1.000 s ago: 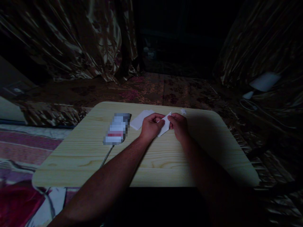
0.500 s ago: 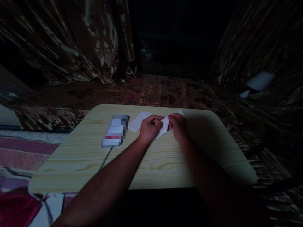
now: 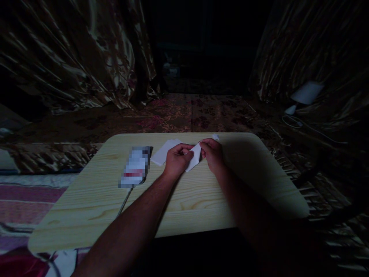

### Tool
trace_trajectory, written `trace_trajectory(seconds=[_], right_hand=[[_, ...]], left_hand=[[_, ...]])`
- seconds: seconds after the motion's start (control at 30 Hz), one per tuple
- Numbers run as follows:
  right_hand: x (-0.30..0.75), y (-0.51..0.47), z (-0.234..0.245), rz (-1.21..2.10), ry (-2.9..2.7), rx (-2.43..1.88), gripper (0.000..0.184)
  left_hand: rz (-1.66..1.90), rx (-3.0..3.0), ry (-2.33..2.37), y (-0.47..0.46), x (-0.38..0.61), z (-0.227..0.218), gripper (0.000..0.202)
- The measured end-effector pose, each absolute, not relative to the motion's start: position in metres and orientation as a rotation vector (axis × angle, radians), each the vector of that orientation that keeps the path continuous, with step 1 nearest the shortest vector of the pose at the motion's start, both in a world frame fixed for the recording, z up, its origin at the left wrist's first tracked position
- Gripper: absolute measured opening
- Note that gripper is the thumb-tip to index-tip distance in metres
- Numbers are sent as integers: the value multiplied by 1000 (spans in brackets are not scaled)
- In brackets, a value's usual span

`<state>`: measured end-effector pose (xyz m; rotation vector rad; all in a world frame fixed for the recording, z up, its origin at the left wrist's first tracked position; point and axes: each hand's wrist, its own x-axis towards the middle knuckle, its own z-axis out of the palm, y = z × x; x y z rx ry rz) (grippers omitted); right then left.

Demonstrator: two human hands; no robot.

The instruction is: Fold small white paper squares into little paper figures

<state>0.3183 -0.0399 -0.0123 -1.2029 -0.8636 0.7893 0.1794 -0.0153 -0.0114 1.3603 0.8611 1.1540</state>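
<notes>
A small piece of folded white paper [image 3: 193, 161] is held between my two hands above the middle of the table. My left hand [image 3: 177, 159] is closed on its left side, the thumb lying on top. The fingers of my right hand [image 3: 212, 152] pinch its upper right corner. Just behind my left hand lies a stack of white paper sheets [image 3: 162, 153], partly covered by that hand. A small crumpled white scrap [image 3: 215, 136] sits past my right hand at the table's far edge.
On the left of the wooden table [image 3: 198, 211] lies a blurred-out phone-like device [image 3: 135, 167] with a cable [image 3: 125, 202] running toward me. A white lamp [image 3: 307, 93] stands beyond at right. Patterned curtains [image 3: 115, 57] hang behind; a striped bedspread [image 3: 31, 204] is at left.
The whole view has shifted slightly, so the table and hands appear a little further left. Both hands keep their hold on the paper, with hardly any change in their pose.
</notes>
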Motion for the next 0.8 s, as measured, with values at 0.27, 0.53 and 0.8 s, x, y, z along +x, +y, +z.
trace_trajectory(seconds=[0.27,0.53,0.8], right_hand=[[318,-43,-9,816,-864,-1179,20],[313,-44,-10,923,-924,-1140,18],[316,-44,-11,924,-952,-1133,20]], left_hand=[[1172,1351,872,-16,180,-11,25],[1206,1365,858,-14,179,-13,25],[1200,1365,870,-15,179,-11,25]])
